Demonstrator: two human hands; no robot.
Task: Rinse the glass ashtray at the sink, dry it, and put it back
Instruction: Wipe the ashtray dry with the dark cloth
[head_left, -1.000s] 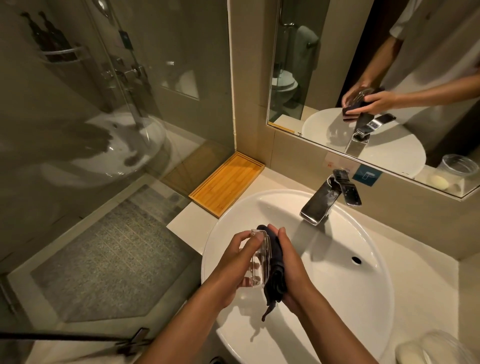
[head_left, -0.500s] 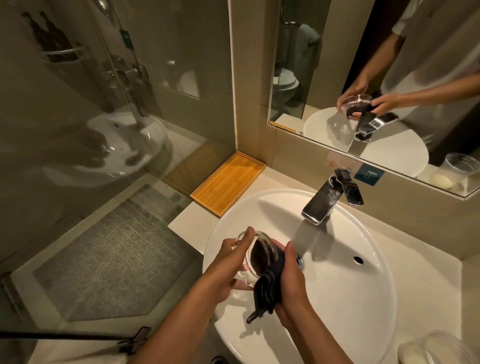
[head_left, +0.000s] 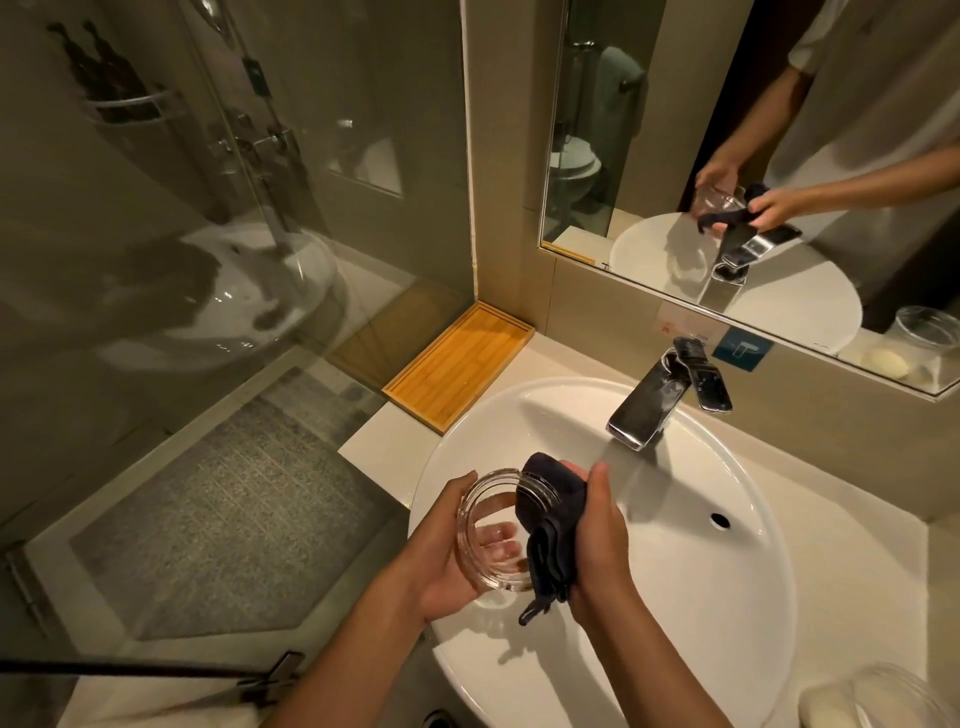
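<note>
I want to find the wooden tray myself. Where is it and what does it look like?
Start at the round white sink. On the counter beyond its left edge, tucked in the corner beside the glass shower wall, lies the bamboo tray. It is the only orange-brown, flat rectangle there, and nothing lies in it.

Hotel-style bathroom, white oval basin (head_left: 727, 597) set in a pale countertop (head_left: 395, 452), chrome lever faucet (head_left: 654, 405), wall mirror (head_left: 675, 130) reflecting a toilet, glass shower enclosure (head_left: 234, 208), bamboo tray (head_left: 462, 374) in the corner.
</note>
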